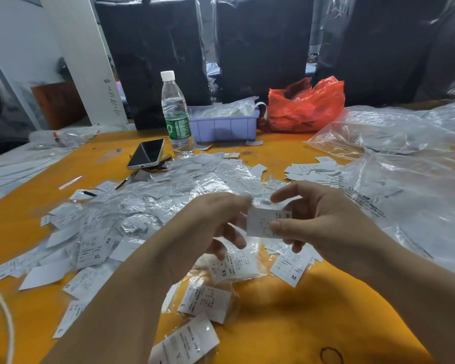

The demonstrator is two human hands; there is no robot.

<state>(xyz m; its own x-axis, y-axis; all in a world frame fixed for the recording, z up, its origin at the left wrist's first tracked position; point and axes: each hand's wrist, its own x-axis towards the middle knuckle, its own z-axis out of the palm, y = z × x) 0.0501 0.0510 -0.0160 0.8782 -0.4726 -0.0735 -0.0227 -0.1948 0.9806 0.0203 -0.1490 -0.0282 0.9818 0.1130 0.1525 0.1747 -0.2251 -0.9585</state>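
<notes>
The right hand [323, 219] pinches a small label [263, 223] marked M between thumb and fingers, and the left hand [210, 222] grips its left edge with curled fingers, above the table [286, 324]. The label could slip, I think, because its plastic cover is smooth and held only at the edges. Then it falls into the mixed pile [168, 195] at 10 o'clock, not the M stack [290, 266] at 5 o'clock.

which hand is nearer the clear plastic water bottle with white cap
Left. The left hand is in front of the clear plastic water bottle; the right hand lies farther right.
</notes>
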